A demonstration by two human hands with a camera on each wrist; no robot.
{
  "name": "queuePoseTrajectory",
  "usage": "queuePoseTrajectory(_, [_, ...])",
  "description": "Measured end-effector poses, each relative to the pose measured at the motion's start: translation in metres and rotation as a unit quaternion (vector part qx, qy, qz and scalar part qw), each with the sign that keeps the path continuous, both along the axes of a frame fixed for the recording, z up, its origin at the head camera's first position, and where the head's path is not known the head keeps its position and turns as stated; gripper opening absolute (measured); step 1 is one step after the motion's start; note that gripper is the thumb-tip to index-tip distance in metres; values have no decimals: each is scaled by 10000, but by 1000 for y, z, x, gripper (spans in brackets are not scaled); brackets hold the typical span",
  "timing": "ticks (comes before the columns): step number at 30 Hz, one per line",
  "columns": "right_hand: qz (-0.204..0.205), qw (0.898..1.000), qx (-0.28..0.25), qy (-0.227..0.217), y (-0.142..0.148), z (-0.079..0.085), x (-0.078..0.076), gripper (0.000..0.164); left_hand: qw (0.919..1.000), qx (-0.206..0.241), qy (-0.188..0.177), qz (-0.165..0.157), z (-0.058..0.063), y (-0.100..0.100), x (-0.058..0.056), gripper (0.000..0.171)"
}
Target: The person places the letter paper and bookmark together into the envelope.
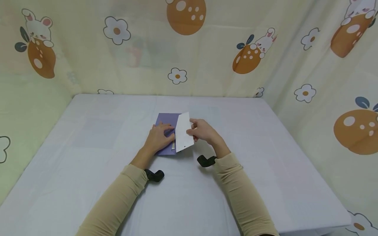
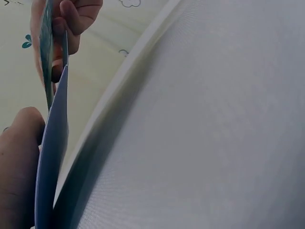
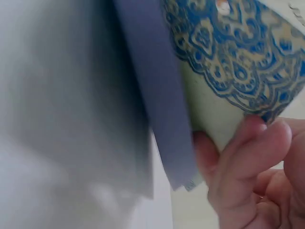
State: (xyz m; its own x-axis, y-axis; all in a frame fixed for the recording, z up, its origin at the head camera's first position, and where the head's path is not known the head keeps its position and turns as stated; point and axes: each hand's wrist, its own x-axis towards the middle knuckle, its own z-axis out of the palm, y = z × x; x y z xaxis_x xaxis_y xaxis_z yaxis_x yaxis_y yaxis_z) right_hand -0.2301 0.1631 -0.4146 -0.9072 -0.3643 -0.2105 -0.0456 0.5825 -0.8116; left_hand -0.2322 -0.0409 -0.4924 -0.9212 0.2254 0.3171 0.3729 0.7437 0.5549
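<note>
A flat purple folder-like piece (image 1: 169, 118) lies on the table, and my left hand (image 1: 159, 139) rests on it with fingers spread across its surface. Along its right side a card (image 1: 183, 131) stands raised at a tilt, its white face up and a small dark hole near its lower edge. My right hand (image 1: 203, 131) pinches the card's right edge between thumb and fingers. In the right wrist view, the card's other face (image 3: 238, 67) carries a blue and gold lace-like pattern. A narrow pale strip (image 1: 173, 146) shows beside my left thumb; its kind is unclear.
A white cloth covers the table (image 1: 251, 186). Behind and beside it hang pale yellow curtains (image 1: 141, 75) printed with rabbits, flowers and orange fruit. A black wrist-worn device sits at each wrist, one at the left (image 1: 155, 176) and one at the right (image 1: 206, 161).
</note>
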Motion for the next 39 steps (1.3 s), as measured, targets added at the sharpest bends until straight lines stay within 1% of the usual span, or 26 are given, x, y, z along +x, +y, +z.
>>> queuePoseTrajectory(3, [-151, 9989, 241, 381, -6, -3, 0, 68, 9999, 118, 6, 36, 0, 0, -1, 42])
queuePoseTrajectory(6, [-311, 9947, 588, 786, -12, -3, 2, 66, 9998, 191, -45, 93, 1, 1, -1, 41])
queuePoseTrajectory(9, [-381, 9862, 1005, 1259, -17, -3, 4, 63, 9996, 206, -126, 140, 2, 1, -1, 40])
queuePoseTrajectory(13, [-381, 9705, 1477, 1867, -24, -7, 5, 58, 9994, 184, -231, 157, 1, 1, -1, 41])
queuePoseTrajectory(15, [-386, 9638, 1642, 2066, -25, -8, 5, 57, 9994, 154, -270, 161, 1, 0, -1, 41])
queuePoseTrajectory(17, [-302, 9621, 1720, 2096, -25, -9, 5, 56, 9994, 109, -288, 159, 1, 0, -1, 42])
queuePoseTrajectory(18, [-201, 9622, 1761, 2067, -24, -9, 5, 53, 9994, 85, -285, 163, 0, 0, -1, 42])
queuePoseTrajectory(19, [-90, 9651, 1747, 1950, -22, -8, 5, 55, 9995, 75, -276, 160, 1, 1, -1, 42])
queuePoseTrajectory(20, [22, 9703, 1671, 1750, -20, -7, 5, 56, 9995, 61, -276, 158, 1, 1, -1, 42])
queuePoseTrajectory(23, [294, 9874, 1237, 942, -11, -3, 5, 60, 9995, 114, -268, 137, 2, 1, 0, 42])
queuePoseTrajectory(25, [229, 9960, 767, 407, -6, -1, 4, 63, 9995, 159, -258, 120, 3, 2, 0, 42])
queuePoseTrajectory(27, [45, 9994, 315, 134, -2, 1, 3, 62, 9994, 211, -236, 108, 3, 2, 0, 41])
queuePoseTrajectory(30, [-309, 9992, -258, -26, 2, 4, 2, 60, 9996, 209, -184, 110, 3, 1, -1, 41])
queuePoseTrajectory(33, [-582, 9962, -635, -108, 5, 8, 3, 59, 9996, 210, -153, 108, 4, 2, 0, 41])
queuePoseTrajectory(34, [-628, 9956, -673, -152, 4, 11, 5, 59, 9996, 209, -160, 114, 4, 2, 0, 41])
queuePoseTrajectory(36, [-678, 9957, -630, -100, 2, 10, 5, 58, 9995, 214, -178, 124, 5, 2, 0, 40])
queuePoseTrajectory(39, [-602, 9973, -411, -41, -2, 5, 4, 58, 9994, 236, -230, 128, 5, 1, 1, 40])
